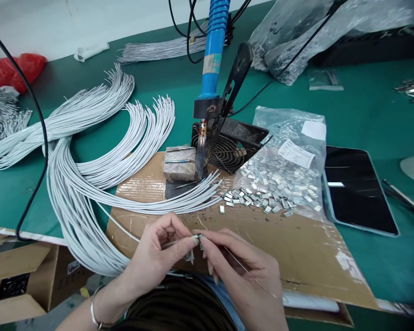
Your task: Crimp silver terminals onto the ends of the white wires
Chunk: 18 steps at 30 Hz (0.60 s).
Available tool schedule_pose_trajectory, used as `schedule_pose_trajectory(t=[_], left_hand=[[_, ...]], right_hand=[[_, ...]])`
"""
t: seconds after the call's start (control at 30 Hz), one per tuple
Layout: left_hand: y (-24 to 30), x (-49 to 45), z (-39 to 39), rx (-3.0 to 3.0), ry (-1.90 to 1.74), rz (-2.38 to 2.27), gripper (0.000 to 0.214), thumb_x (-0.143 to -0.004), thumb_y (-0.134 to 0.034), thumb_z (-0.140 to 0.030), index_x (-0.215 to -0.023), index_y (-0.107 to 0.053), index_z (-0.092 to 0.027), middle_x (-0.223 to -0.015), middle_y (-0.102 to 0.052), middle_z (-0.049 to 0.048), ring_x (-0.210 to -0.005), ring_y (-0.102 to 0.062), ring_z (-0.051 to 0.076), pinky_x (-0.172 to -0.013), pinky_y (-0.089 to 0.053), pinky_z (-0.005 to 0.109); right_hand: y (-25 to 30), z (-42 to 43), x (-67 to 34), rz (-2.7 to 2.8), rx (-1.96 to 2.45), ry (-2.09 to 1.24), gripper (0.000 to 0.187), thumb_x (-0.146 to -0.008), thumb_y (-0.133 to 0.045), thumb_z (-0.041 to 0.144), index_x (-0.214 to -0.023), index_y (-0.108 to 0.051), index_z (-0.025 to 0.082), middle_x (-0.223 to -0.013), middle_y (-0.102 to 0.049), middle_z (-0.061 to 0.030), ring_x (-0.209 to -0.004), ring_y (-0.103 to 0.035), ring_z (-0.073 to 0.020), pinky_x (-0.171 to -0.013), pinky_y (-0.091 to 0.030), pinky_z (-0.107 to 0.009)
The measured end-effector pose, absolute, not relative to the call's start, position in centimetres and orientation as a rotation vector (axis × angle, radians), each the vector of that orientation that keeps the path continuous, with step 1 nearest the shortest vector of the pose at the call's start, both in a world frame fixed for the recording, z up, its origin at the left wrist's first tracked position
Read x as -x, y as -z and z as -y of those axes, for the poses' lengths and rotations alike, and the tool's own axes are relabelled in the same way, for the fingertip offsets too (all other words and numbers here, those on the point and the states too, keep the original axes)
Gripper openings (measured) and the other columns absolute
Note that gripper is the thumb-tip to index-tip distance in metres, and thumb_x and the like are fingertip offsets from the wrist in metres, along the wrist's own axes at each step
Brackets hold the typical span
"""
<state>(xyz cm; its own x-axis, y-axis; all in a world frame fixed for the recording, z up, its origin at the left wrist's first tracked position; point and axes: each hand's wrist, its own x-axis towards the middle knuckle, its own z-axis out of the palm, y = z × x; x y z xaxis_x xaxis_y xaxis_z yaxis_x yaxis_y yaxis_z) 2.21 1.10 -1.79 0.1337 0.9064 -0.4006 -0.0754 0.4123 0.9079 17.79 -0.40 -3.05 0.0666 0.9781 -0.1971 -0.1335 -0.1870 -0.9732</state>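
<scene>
A: Where's the piece?
B: Small green-edged piece (198,236), where the fingertips of both hands meet, over the cardboard (296,248). Fingers cover most of it; full shape unreadable.

A: Hands?
B: Left hand (160,252): narrow, thumb and forefinger pinching the piece. Right hand (243,262): narrow too, holding a thin wire (236,259) that trails back across it. Whether its fingertips also grip the piece, cannot tell.

A: How would the piece handle?
B: My reading: next to no weight, stiff, easily dropped. Take it by the edges, thumb against forefinger, light pressure. Any fine joint on it would be the fragile part.

A: The wire?
B: Probably soft, bends at a touch. Best held close behind the tip; a long free end would wander.

A: White stuff on the left?
B: Cable bundle (83,220), curved over the surface (359,105). One white cable (119,223) runs out toward the left hand and is lost behind it. Likely supple, smooth-jacketed; singly light, together a drag. Hold near the end.

A: Cautions?
B: Soldering iron (212,69) beyond the hands, tip down. Treat as hot. Loose metal pieces (262,198) beside it look slick, quick to scatter.
</scene>
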Motion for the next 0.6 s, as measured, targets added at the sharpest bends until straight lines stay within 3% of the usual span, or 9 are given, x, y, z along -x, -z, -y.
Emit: schedule_pose_trajectory(t=[0.3,0.47,0.6], left_hand=[[1.5,-2.5,-0.5,-0.966,-0.829,-1.309,0.031,-0.086,-0.08,-0.037,-0.075,-0.058,-0.017,-0.065,-0.054,-0.0029,-0.059,-0.045,0.01,-0.053,-0.038,0.02],[1.6,-2.2,0.1,-1.096,-0.734,-1.34,0.026,-0.095,-0.071,-0.037,-0.079,-0.063,-0.017,-0.066,-0.054,-0.0022,-0.061,-0.044,0.011,-0.054,-0.035,0.021],[1.4,-1.9,0.5,-1.196,-0.656,-1.374,0.027,-0.097,-0.067,-0.039,-0.081,-0.062,-0.018,-0.065,-0.053,-0.0022,-0.058,-0.041,0.011,-0.049,-0.029,0.022]], right_hand=[[4.6,0.0,-18.9,0.959,1.212,-1.557,0.014,-0.085,-0.08,0.034,-0.079,-0.086,0.022,-0.055,-0.056,0.0027,-0.038,-0.047,-0.007,-0.036,-0.038,-0.017],[3.0,-0.2,-19.6,1.022,1.326,-1.501,0.014,-0.08,-0.08,0.027,-0.067,-0.082,0.023,-0.056,-0.058,0.0024,-0.045,-0.049,-0.0075,-0.043,-0.036,-0.019],[1.7,-0.5,-20.3,1.13,1.355,-1.545,0.014,-0.082,-0.077,0.03,-0.07,-0.084,0.025,-0.058,-0.061,0.0021,-0.047,-0.049,-0.008,-0.045,-0.035,-0.021]])
